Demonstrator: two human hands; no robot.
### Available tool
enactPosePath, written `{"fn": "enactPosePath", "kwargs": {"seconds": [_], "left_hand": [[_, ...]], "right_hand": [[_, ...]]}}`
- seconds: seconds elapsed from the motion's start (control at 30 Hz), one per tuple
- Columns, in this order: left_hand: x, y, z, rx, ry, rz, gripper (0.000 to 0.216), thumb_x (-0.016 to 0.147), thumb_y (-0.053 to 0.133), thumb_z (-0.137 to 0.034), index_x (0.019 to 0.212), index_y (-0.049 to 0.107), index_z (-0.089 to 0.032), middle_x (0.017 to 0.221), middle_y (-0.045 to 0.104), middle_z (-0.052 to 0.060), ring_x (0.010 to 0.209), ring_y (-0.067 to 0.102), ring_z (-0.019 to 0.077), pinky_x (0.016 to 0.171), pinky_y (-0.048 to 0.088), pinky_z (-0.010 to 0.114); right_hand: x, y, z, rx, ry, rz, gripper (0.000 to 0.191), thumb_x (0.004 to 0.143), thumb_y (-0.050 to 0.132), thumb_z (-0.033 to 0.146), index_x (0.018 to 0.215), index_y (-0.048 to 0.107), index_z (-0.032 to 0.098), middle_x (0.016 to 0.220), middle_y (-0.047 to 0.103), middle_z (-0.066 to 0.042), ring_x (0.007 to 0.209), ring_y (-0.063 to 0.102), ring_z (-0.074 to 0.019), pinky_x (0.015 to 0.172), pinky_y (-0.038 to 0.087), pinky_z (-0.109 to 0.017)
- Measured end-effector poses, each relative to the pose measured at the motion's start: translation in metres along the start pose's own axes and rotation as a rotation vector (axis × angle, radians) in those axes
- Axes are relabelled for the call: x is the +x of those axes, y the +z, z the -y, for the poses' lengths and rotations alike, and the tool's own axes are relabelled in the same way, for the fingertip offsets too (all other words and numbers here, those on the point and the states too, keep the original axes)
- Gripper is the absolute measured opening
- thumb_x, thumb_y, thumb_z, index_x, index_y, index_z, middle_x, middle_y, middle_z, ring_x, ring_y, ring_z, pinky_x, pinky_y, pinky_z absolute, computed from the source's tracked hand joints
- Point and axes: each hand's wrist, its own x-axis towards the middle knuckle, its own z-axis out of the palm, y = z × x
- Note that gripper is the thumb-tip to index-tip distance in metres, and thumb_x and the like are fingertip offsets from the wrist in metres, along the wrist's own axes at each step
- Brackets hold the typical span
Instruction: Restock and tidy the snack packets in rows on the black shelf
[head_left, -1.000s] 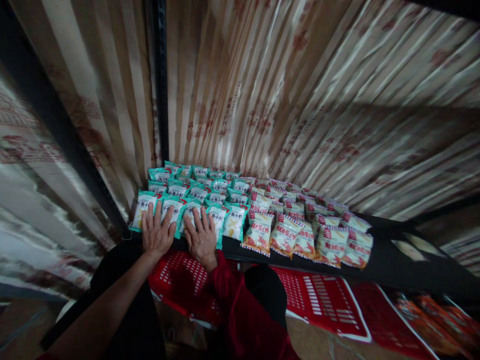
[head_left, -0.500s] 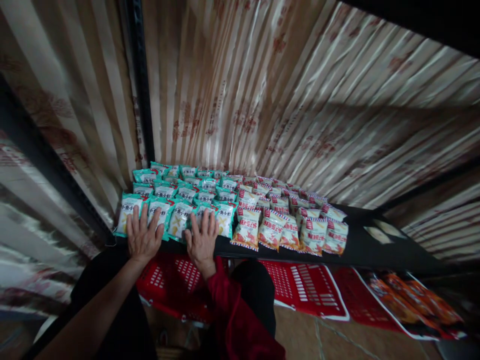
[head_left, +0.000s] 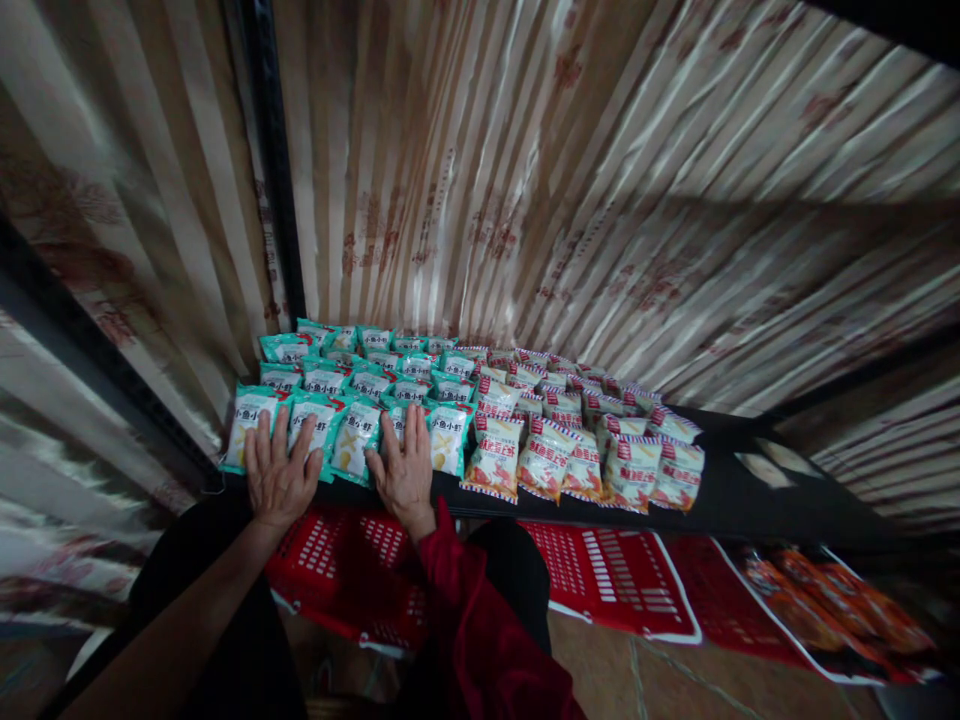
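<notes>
Several rows of teal-and-white snack bags (head_left: 356, 435) stand on the left part of a black shelf (head_left: 731, 490). My left hand (head_left: 279, 475) lies with spread fingers against the front of the two leftmost bags in the front row. Against another front-row bag (head_left: 398, 418) rests my right hand (head_left: 405, 468), its fingers stretched out and the thumb apart. Neither hand grips a bag. To the right of the teal bags stand rows of cream-and-orange snack bags (head_left: 493, 452) with striped edges.
Red baskets (head_left: 611, 575) sit below the shelf's front edge, the right one holding orange packets (head_left: 840, 605). Two pale flat pieces (head_left: 765, 468) lie on the shelf at right. Dark metal posts (head_left: 277, 150) and a striped curtain (head_left: 420, 180) border the shelf.
The view has shifted slightly. My right hand's fingers have come closer together and sit a little higher on the bag. My left hand stays against the leftmost bags.
</notes>
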Motion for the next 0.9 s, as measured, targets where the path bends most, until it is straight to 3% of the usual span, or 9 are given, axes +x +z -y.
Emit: {"fn": "enactPosePath", "kwargs": {"seconds": [0.3, 0.57, 0.73, 0.9], "left_hand": [[-0.002, 0.000, -0.001, 0.012, 0.020, -0.014, 0.066, 0.092, 0.050, -0.029, 0.148, 0.018, -0.033, 0.158, 0.007, 0.005, 0.144, 0.008, 0.0348, 0.111, 0.015, 0.062], [0.000, -0.006, -0.007, 0.045, 0.067, -0.053, 0.068, 0.091, 0.052, -0.030, 0.149, 0.016, -0.031, 0.158, 0.008, 0.008, 0.143, 0.011, 0.0355, 0.111, 0.017, 0.063], [0.004, -0.011, -0.036, -0.019, 0.306, -0.026, 0.070, 0.089, 0.054, -0.024, 0.149, 0.019, -0.032, 0.157, 0.012, 0.006, 0.144, 0.015, 0.0304, 0.114, 0.021, 0.053], [0.008, 0.005, -0.065, -0.102, 0.446, 0.018, 0.060, 0.089, 0.049, -0.017, 0.145, 0.032, -0.025, 0.150, 0.035, 0.008, 0.142, 0.022, 0.0254, 0.115, 0.023, 0.046]], "right_hand": [[-0.002, 0.003, 0.001, -0.054, 0.059, 0.051, 0.062, 0.088, 0.056, 0.042, 0.144, 0.037, 0.023, 0.157, 0.015, -0.015, 0.143, 0.014, -0.0349, 0.108, 0.030, -0.054], [-0.004, -0.001, 0.000, -0.039, 0.063, 0.046, 0.058, 0.090, 0.054, 0.036, 0.144, 0.036, 0.025, 0.157, 0.015, -0.014, 0.143, 0.015, -0.0325, 0.110, 0.028, -0.051], [-0.004, -0.003, 0.001, -0.025, 0.063, 0.029, 0.056, 0.091, 0.052, 0.032, 0.144, 0.036, 0.026, 0.158, 0.014, -0.013, 0.144, 0.013, -0.0315, 0.110, 0.027, -0.051], [-0.008, -0.001, -0.003, -0.014, 0.060, -0.005, 0.053, 0.093, 0.041, 0.020, 0.145, 0.033, 0.015, 0.156, 0.018, -0.017, 0.145, 0.010, -0.0282, 0.112, 0.024, -0.052]]}}
